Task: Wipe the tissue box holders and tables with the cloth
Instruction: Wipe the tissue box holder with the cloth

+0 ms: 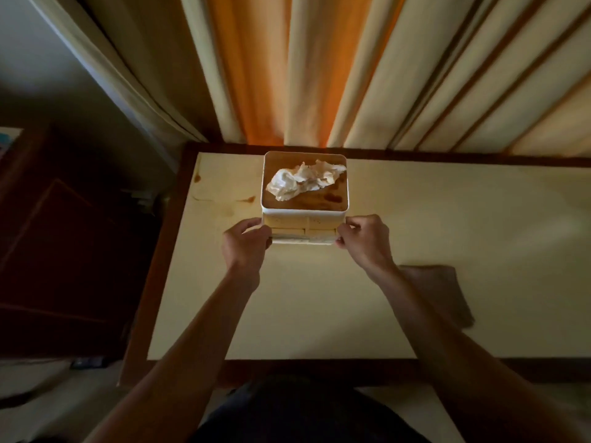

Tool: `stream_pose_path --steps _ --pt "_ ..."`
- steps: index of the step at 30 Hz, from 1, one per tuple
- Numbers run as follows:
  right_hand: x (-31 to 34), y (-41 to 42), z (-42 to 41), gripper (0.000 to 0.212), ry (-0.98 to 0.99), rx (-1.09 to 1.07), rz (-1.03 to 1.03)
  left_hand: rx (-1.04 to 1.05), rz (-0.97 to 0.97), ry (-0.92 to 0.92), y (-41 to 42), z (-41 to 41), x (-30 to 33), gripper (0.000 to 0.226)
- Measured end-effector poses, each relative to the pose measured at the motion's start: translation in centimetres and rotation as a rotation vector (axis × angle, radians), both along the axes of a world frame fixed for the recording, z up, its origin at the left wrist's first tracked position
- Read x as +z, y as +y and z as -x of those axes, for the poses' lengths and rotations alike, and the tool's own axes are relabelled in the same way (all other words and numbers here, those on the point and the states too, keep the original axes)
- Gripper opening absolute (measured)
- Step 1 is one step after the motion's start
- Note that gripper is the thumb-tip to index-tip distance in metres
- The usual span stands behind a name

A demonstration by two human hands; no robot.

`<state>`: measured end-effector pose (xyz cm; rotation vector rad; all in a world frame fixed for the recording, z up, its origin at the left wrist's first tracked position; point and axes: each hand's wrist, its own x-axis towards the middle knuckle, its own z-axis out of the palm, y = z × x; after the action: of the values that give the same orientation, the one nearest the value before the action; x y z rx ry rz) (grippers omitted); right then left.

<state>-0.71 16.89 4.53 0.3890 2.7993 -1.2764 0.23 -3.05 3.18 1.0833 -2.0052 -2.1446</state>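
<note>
Sitting between both hands (305, 241): tissue box holder (304, 199)

Cloth (439, 292) partly hidden behind right forearm, table (479, 219) cut off at right edge, tissue box holder (303, 233) far sides unseen

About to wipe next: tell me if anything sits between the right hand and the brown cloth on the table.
Nothing visible does. The right hand grips the white tissue box holder; the brown folded cloth lies on the cream table top nearer the person, partly hidden under the right forearm, with only bare table between.
</note>
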Motion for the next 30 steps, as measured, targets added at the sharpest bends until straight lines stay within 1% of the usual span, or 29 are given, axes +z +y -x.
stream_pose_path --steps 3,6,7,9,12,20,22,24,26,28,30 --pt "-0.4 3.2 -3.5 0.023 -0.006 0.006 -0.043 -0.023 -0.038 -0.012 3.0 -3.6 -0.7 0.026" --pt "-1.2 6.1 -6.8 0.033 -0.007 0.028 -0.012 -0.046 -0.043 -0.029 5.6 -6.9 -0.7 0.023" --pt "-1.5 7.0 -7.8 0.034 -0.017 0.038 0.002 -0.05 -0.044 -0.035 6.3 -7.8 -0.8 0.022" --pt "-2.0 8.3 -9.5 0.027 -0.036 0.062 0.002 -0.058 -0.034 -0.045 7.7 -9.4 -0.8 0.022" --pt "-2.4 9.4 -11.5 0.017 -0.013 0.076 -0.028 -0.038 -0.003 -0.06 9.2 -10.9 -1.2 0.022" --pt "-3.4 10.6 -12.4 0.024 0.061 0.112 -0.004 -0.018 0.067 -0.02 10.6 -12.5 -1.4 0.023" --pt "-3.6 11.2 -12.6 0.031 0.052 0.137 0.05 0.023 0.091 -0.005 10.9 -13.1 -1.5 0.033" --pt "-3.7 12.4 -12.9 0.036 0.046 0.107 0.056 0.115 0.226 0.0 11.7 -14.2 -1.5 0.04" --pt "-3.8 14.1 -12.8 0.035 0.057 0.053 0.025 0.162 0.384 0.065 13.2 -15.6 -1.1 0.035" --pt "-3.9 16.2 -12.3 0.03 0.06 0.012 -0.013 0.073 0.499 0.193 15.1 -16.9 -0.9 0.03" --pt "-4.0 18.2 -11.5 0.027 0.039 0.004 -0.051 -0.111 0.602 0.315 17.3 -17.5 -1.0 0.026"
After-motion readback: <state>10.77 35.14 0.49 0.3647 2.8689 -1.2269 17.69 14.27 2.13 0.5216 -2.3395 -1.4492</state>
